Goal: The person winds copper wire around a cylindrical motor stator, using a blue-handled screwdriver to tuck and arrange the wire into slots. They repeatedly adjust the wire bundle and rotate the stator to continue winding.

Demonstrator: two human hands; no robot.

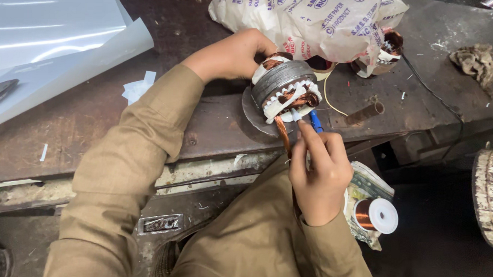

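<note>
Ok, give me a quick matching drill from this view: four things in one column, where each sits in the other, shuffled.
Things:
1. grey ribbed metal stator with copper windings
2. white-capped spool of copper wire
3. short brown tube
4. crumpled beige rag

Places:
A. far right of the bench top
B. below the bench edge, right of the right hand
C. steadied by the left hand
D. lying on the bench just right of the stator

Pairs: 1-C, 2-B, 3-D, 4-A
</note>
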